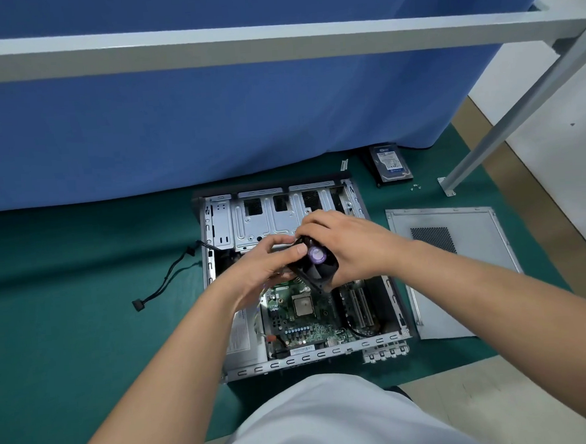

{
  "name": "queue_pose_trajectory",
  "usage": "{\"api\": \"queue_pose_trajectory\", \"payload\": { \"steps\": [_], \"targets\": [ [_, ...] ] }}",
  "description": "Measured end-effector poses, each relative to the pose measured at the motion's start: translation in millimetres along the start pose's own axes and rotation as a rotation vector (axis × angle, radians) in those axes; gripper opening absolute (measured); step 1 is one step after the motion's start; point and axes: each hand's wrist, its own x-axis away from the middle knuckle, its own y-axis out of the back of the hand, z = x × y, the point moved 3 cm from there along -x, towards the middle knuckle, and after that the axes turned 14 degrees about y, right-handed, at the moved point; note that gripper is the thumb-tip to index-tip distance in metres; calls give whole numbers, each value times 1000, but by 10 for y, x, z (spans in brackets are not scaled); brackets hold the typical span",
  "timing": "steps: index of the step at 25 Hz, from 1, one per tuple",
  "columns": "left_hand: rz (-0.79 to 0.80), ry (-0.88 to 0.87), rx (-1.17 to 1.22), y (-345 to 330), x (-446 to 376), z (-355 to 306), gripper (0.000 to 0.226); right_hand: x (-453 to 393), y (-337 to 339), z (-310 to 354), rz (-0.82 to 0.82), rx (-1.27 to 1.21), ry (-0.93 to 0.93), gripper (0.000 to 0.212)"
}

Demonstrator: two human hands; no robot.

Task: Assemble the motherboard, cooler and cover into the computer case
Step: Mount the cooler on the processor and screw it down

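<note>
From the head camera, we are holding the cooler in both hands above the open computer case, which is lying on a green mat. Our left hand is gripping the cooler's edge at 9 o'clock, its fingers curling over the top and the thumb pressing beside the purple sticker on the fan hub. Our right hand is grasping the cooler from 3 o'clock, fingers wrapped round its far side. The cooler is tilting, hanging over the middle of the case, clear of the board.

The motherboard is sitting inside the case at 6 o'clock from the cooler, its square chip showing bare. The cover is lying flat on the mat just beside the case at 3 o'clock. A hard drive is resting at 1 o'clock near a blue curtain. A black cable is trailing out of the case at 9 o'clock.
</note>
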Motion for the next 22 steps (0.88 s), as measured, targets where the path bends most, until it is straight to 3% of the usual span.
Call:
{"api": "queue_pose_trajectory", "payload": {
  "steps": [3,6,12,15,18,22],
  "targets": [
    [44,16,-72,41,9,-32,67,65,-89,-15,2,10,-63,103],
    [-15,39,-104,28,-3,-49,58,86,-216,45,68,-15,-86,109],
    [-39,74,-201,-33,97,18,74,151,-422,78,106,-114,-153,110],
    [-91,44,-289,100,167,65,29,183,-522,23,115,-110,-234,116],
    [-49,79,-332,221,246,111,21,169,-578,-23,112,-131,-284,119],
    [-356,-141,-677,411,250,-4,21,116,-640,14,121,-127,-251,118]
  ]
}}
